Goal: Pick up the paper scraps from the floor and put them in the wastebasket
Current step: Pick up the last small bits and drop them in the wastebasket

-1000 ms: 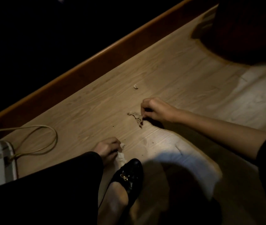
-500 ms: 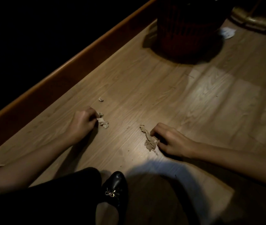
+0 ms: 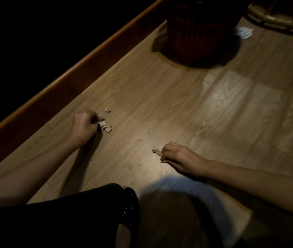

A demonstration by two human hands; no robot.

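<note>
Hands both pinched on scraps: left hand (image 3: 84, 125) on crumpled bits (image 3: 105, 126), right hand (image 3: 177, 156) on brown strip (image 3: 156, 150); wastebasket (image 3: 201, 27) far right, nearer right hand.

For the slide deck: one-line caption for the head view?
Both hands pinch paper scraps off the floor, wastebasket ahead.

Two hands (image 3: 84, 125) (image 3: 178, 158), four paper scraps (image 3: 105, 126) (image 3: 108, 110) (image 3: 156, 150) (image 3: 244, 32), one wastebasket (image 3: 199, 31), one shoe (image 3: 130, 208)
</note>
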